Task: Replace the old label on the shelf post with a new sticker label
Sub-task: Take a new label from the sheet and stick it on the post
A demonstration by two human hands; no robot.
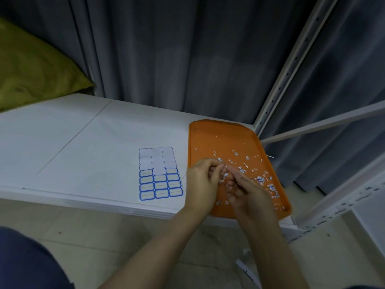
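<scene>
Curled fingertips of our left hand [200, 180] and right hand [248, 192] meet over the near half of an orange tray [208, 140]. A tiny white-and-blue scrap [222, 180] shows between them; we cannot tell which hand, if either, pinches it. Torn paper bits [260, 180] litter the tray, mostly at three o'clock from the hands. At nine o'clock, just beside the tray, a sticker sheet [160, 184] lies flat on the white shelf board [73, 142]. Its far half is peeled bare; its near half holds blue-framed labels. At one o'clock a pale, holed shelf post [291, 65] rises beyond the tray's far right corner. A grey curtain [177, 55] hangs behind, and a green cushion [31, 65] sits at ten o'clock.
</scene>
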